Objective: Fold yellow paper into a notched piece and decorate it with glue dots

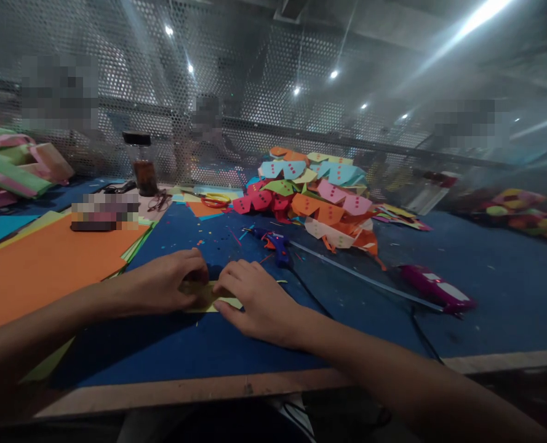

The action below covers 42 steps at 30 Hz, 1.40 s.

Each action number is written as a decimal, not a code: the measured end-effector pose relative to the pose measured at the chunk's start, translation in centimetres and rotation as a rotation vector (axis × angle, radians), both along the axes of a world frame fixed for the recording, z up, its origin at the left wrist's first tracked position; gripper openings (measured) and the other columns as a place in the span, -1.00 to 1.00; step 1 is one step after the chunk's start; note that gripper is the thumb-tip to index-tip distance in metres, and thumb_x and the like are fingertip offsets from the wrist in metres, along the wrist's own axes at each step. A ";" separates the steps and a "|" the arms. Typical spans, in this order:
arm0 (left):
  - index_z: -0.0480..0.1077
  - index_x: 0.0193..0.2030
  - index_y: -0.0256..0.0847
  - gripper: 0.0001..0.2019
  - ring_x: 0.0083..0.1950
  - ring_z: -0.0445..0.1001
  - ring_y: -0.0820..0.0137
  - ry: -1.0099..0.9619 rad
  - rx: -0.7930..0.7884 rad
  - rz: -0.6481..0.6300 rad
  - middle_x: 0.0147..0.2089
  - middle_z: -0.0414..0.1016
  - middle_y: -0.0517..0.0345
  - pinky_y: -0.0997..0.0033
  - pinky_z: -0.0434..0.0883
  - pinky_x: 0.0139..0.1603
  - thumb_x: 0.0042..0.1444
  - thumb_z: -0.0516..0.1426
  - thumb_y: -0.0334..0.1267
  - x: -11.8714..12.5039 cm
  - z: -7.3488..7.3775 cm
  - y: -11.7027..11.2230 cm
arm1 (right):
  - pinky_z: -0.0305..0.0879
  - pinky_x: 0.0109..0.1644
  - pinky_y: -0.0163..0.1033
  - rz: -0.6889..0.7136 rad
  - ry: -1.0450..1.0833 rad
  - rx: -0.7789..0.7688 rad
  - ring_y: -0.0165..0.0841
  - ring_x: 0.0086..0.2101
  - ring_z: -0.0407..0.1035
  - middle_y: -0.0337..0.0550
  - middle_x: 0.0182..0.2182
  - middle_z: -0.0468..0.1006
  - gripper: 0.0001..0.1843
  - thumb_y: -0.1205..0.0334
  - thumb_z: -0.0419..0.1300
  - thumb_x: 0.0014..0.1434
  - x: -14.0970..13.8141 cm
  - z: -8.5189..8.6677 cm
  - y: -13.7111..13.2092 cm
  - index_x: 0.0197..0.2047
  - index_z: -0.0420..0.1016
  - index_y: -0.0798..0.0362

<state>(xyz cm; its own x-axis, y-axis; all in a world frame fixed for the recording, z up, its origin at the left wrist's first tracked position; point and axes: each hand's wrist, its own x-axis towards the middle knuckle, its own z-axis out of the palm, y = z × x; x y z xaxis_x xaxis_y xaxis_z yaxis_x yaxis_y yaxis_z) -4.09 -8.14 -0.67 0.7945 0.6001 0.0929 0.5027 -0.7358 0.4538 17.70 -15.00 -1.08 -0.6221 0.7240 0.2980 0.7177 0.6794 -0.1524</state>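
A small yellow-green paper piece (pixel 207 299) lies on the blue table cover (pixel 171 344) near the front edge. My left hand (pixel 167 283) is curled over its left end, fingers pinched on the paper. My right hand (pixel 257 301) presses down on its right end with bent fingers. Most of the paper is hidden under both hands.
A blue glue gun (pixel 275 243) and a long metal ruler (pixel 360 278) lie just beyond my hands. A pink stapler-like tool (pixel 437 289) rests to the right. A pile of folded coloured paper shapes (pixel 319 200), orange sheets (pixel 47 258), red-handled scissors (pixel 215 200) and a jar (pixel 144 166) stand further back.
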 end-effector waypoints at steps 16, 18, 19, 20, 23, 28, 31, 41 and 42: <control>0.32 -0.24 -0.19 -0.85 -0.16 0.38 0.18 0.100 0.172 0.051 -0.20 0.42 0.04 0.22 0.28 -0.16 0.12 0.11 -0.17 0.8 0.3 -1.6 | 0.17 0.00 -0.07 -0.101 0.039 -0.045 -0.22 -0.09 0.27 -0.09 -0.09 0.44 -0.79 0.18 0.23 0.19 -0.7 -0.6 -0.1 -0.12 0.37 0.05; 0.32 -0.24 -0.19 -0.84 -0.16 0.37 0.16 0.107 0.163 0.070 -0.21 0.42 0.02 0.22 0.28 -0.17 0.11 0.11 -0.16 0.9 0.4 -1.7 | 0.17 0.01 -0.06 -0.099 0.037 -0.055 -0.21 -0.08 0.27 -0.08 -0.09 0.44 -0.78 0.19 0.23 0.19 -0.7 -0.5 -0.1 -0.11 0.38 0.05; 0.32 -0.24 -0.20 -0.83 -0.16 0.37 0.16 0.108 0.155 0.076 -0.21 0.42 0.02 0.22 0.28 -0.18 0.11 0.11 -0.16 0.9 0.4 -1.7 | 0.16 0.01 -0.06 -0.098 0.034 -0.061 -0.21 -0.08 0.27 -0.08 -0.08 0.44 -0.78 0.19 0.22 0.19 -0.6 -0.5 -0.1 -0.10 0.38 0.06; 0.32 -0.24 -0.20 -0.83 -0.16 0.38 0.16 0.108 0.146 0.080 -0.21 0.42 0.02 0.22 0.27 -0.18 0.11 0.11 -0.16 0.9 0.4 -1.7 | 0.16 0.02 -0.06 -0.096 0.031 -0.067 -0.21 -0.07 0.27 -0.07 -0.08 0.44 -0.77 0.19 0.22 0.19 -0.6 -0.4 -0.1 -0.09 0.39 0.06; 0.32 -0.23 -0.19 -0.80 -0.15 0.38 0.16 0.102 0.108 0.077 -0.19 0.43 0.02 0.22 0.28 -0.16 0.12 0.12 -0.12 0.7 0.3 -1.5 | 0.16 0.02 -0.06 -0.088 0.022 -0.091 -0.20 -0.05 0.27 -0.06 -0.07 0.44 -0.75 0.23 0.21 0.18 -0.5 -0.1 -0.1 -0.07 0.40 0.08; 0.34 -0.17 -0.18 -0.78 -0.09 0.40 0.18 0.101 0.003 0.057 -0.12 0.43 0.05 0.27 0.30 -0.13 0.08 0.18 -0.15 0.0 0.6 -0.9 | 0.14 0.04 -0.03 -0.070 0.015 -0.153 -0.18 -0.03 0.27 -0.04 -0.04 0.43 -0.74 0.28 0.16 0.19 -0.2 0.5 -0.3 -0.03 0.40 0.08; 0.37 -0.13 -0.16 -0.75 -0.05 0.39 0.20 0.093 -0.074 0.032 -0.08 0.42 0.07 0.29 0.31 -0.08 0.06 0.20 -0.16 -0.3 1.0 -0.6 | 0.14 0.04 -0.02 -0.057 0.012 -0.183 -0.17 -0.01 0.27 -0.03 -0.02 0.43 -0.72 0.32 0.14 0.18 0.0 0.8 -0.3 -0.02 0.41 0.08; 0.42 0.00 -0.12 -0.61 0.02 0.43 0.22 0.163 -0.146 -0.025 -0.01 0.46 0.13 0.35 0.35 0.02 -0.04 0.22 -0.26 -1.2 1.5 0.5 | 0.14 0.10 0.00 -0.003 0.030 -0.303 -0.16 0.05 0.26 -0.03 0.02 0.41 -0.63 0.38 0.12 0.16 0.9 1.2 -0.1 0.06 0.42 0.03; 0.42 0.00 -0.12 -0.61 0.03 0.43 0.22 0.169 -0.147 -0.025 0.00 0.47 0.14 0.35 0.36 0.02 -0.03 0.22 -0.26 -1.3 1.5 0.6 | 0.14 0.11 0.00 0.003 0.033 -0.311 -0.16 0.05 0.26 -0.03 0.02 0.41 -0.62 0.38 0.12 0.16 1.0 1.3 -0.1 0.06 0.42 0.03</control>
<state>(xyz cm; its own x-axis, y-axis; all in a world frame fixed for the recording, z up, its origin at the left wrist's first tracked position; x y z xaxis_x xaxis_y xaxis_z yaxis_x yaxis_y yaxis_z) -5.43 -7.59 0.83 0.8062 0.5774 -0.1292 0.5630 -0.6813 0.4679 18.68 -15.11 0.20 -0.6181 0.7817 0.0827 0.7070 0.5988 -0.3763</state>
